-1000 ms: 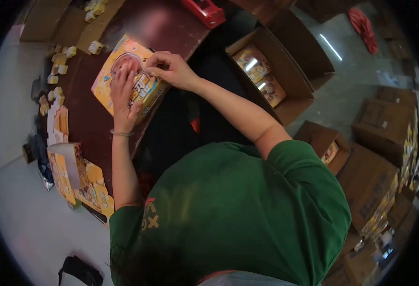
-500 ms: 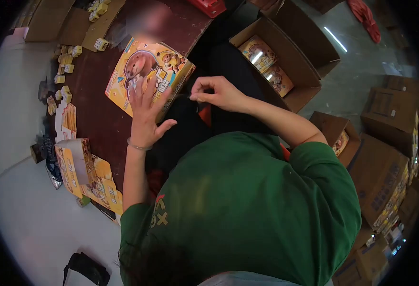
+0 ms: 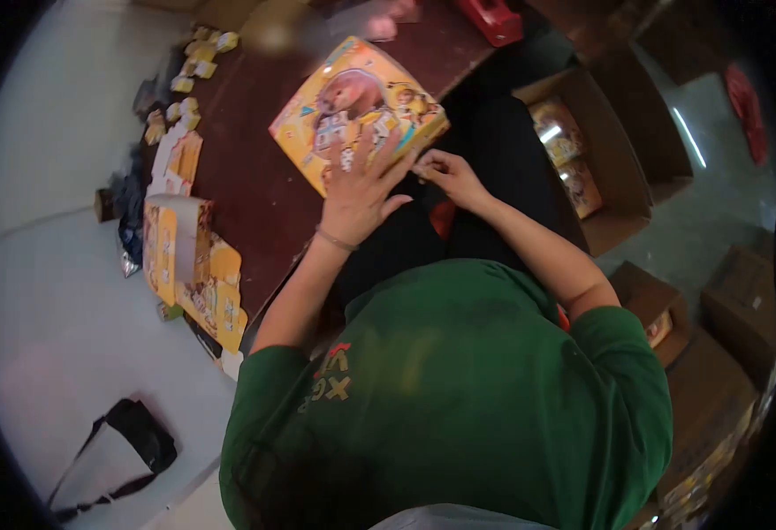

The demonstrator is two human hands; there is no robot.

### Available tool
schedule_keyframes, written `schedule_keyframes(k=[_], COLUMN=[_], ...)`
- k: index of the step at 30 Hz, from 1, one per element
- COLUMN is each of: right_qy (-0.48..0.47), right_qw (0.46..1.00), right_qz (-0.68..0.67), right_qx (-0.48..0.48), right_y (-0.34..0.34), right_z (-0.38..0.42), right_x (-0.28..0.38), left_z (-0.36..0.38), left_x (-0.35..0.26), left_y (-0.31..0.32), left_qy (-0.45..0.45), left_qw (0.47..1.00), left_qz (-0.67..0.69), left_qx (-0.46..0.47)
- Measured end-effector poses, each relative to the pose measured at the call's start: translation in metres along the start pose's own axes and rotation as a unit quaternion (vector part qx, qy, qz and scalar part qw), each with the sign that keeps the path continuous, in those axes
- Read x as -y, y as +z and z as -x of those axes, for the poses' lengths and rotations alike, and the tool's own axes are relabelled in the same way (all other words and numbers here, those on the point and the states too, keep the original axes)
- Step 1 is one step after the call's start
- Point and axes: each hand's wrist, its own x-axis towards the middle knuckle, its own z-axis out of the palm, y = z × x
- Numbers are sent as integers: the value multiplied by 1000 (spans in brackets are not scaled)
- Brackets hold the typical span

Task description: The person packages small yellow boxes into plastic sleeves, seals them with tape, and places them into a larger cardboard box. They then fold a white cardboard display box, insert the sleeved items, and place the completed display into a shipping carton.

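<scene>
While steadying the box (image 3: 349, 95) at the edge of the tabletop (image 3: 251, 190) with left hand (image 3: 358, 191) spread, apparently working at its near side with right hand (image 3: 452, 179), pinched together on nothing discernible. Calls next for a steady box.

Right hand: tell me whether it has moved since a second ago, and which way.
Yes: the right hand has moved outward past the table edge, from the tabletop side to the person's side.
</scene>
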Motion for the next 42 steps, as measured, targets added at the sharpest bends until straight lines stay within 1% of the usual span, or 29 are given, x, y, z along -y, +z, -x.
schedule_keyframes(k=[2,4,7,9,10,13,17,18,20,21,22,23,24,25,26,28,30,32,33,34,35,39,41,42], right_qy=[16,35,45,39,35,35,31,28,16,23,2,14,101,109,121,158,180,196,181,152,135,102,89,75], right_qw=[1000,999,999,999,998,997,997,996,975,976,977,968,958,979,986,982,977,970,974,979,980,981,985,991], right_qz=[9,-14,-25,15,35,51,7,16,198,181,155,219,237,131,51,-54,-78,-108,-97,-119,-129,-152,-131,-91], right_qx=[2,-5,-13,-34,-44,-54,-73,-82,-100,-121,-144,-118,-126,-114,-101,-84,-82,-93,-99,-65,-62,-66,-62,-68], right_y=[2,-1,2,3,4,9,8,8,1,14,6,-10,-14,-5,1,9,16,26,31,30,25,26,28,26], right_z=[-5,-8,-7,-7,-6,-5,-8,-9,-7,-6,-10,-11,-13,-12,-13,-14,-12,-9,-8,-3,0,13,15,19], right_x=[-3,-14,-9,-6,-5,0,-5,-6,-1,18,0,-12,-13,-3,2,6,12,28,31,34,34,12,-4,-10], left_z=[1,1,1,1,1,1,2,2,2,2,1,1,1,1,1,2,2,2,2,1,3,10,10,11], left_x=[2,3,4,5,5,4,4,5,6,6,5,5,5,3,3,5,4,5,5,2,-1,-21,-19,-21], left_y=[3,5,9,8,4,4,5,6,4,6,9,5,5,4,2,0,-1,3,4,1,-3,-6,-3,-1], left_qy=[-3,-1,3,5,2,5,1,3,5,10,9,12,15,13,15,13,13,12,8,3,5,45,63,67], left_qw=[1000,1000,999,999,1000,1000,1000,1000,999,997,998,997,998,998,998,998,999,998,999,1000,1000,999,998,998], left_qz=[4,-11,-8,-4,2,-9,4,-2,31,55,49,47,37,31,36,42,34,28,25,24,9,12,12,2], left_qx=[-8,-21,-31,-37,-25,-25,-26,-29,-38,-55,-44,-52,-56,-57,-55,-53,-37,-52,-32,-10,-19,5,-5,-8])
